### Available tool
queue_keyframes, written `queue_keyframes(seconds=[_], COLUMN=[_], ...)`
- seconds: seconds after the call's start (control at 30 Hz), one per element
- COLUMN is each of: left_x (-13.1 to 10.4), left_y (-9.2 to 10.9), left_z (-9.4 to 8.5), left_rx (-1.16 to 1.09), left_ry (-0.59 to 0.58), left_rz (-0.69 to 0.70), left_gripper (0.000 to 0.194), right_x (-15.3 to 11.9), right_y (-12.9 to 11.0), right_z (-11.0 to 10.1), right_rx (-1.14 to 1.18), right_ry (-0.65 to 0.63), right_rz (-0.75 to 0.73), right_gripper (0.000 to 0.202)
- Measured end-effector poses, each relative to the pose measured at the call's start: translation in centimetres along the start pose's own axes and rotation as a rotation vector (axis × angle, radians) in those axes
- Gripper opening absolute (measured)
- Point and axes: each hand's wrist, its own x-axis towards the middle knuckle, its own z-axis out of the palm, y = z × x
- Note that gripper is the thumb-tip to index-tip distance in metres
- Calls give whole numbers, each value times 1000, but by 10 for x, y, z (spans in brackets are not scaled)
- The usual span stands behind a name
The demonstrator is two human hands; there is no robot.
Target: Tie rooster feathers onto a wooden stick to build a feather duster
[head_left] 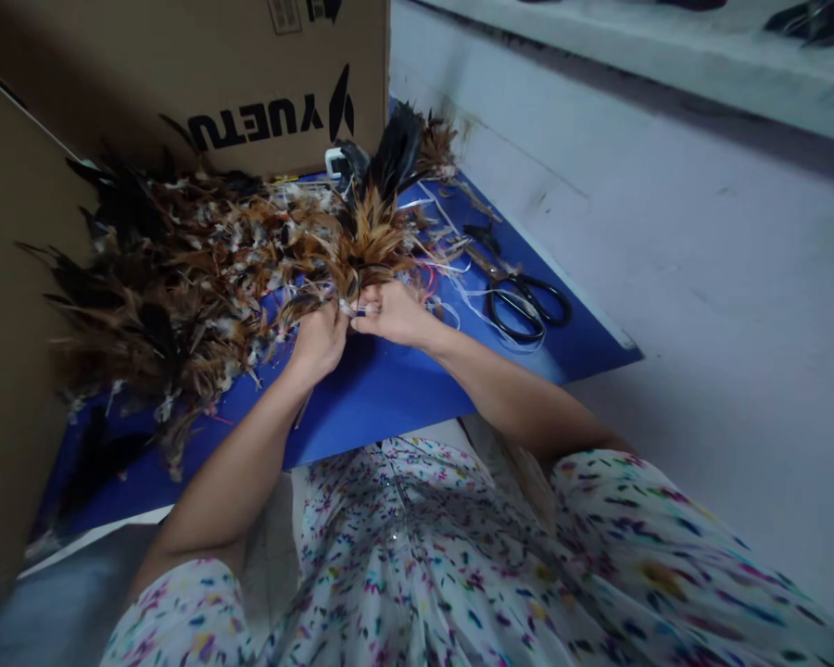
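Observation:
Both my hands meet near the front middle of a blue tabletop point(389, 398). My left hand point(322, 341) is closed, its fingers pinching the whitish tied end of a brown feather bunch point(372, 241). Close beside it, almost touching, my right hand point(393, 313) has its fingers pressed together on the same tied end. The feathers fan out beyond my fingers. A large heap of brown and black feather bunches point(181, 269) spreads over the table to the left. White strings point(459, 283) trail to the right of my right hand.
Black-handled scissors point(528, 306) lie at the right, among strings. A big cardboard box point(181, 74) stands behind the heap, with another cardboard surface point(20, 324) at the left. A pale wall point(667, 232) runs along the right, below a ledge point(737, 56).

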Motion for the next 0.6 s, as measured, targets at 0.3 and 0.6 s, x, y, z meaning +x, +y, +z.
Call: queue_keyframes(seconds=[0.3,0.6], left_x=[-5,-7], left_y=[4,2], left_z=[6,7], left_rx=[243,207], left_ry=[95,180], left_rz=[55,153], left_gripper=[34,36], right_x=[5,6], right_y=[-1,3], right_z=[0,1], right_rx=[21,32], right_ry=[25,139], right_rz=[-21,34], right_gripper=[32,50])
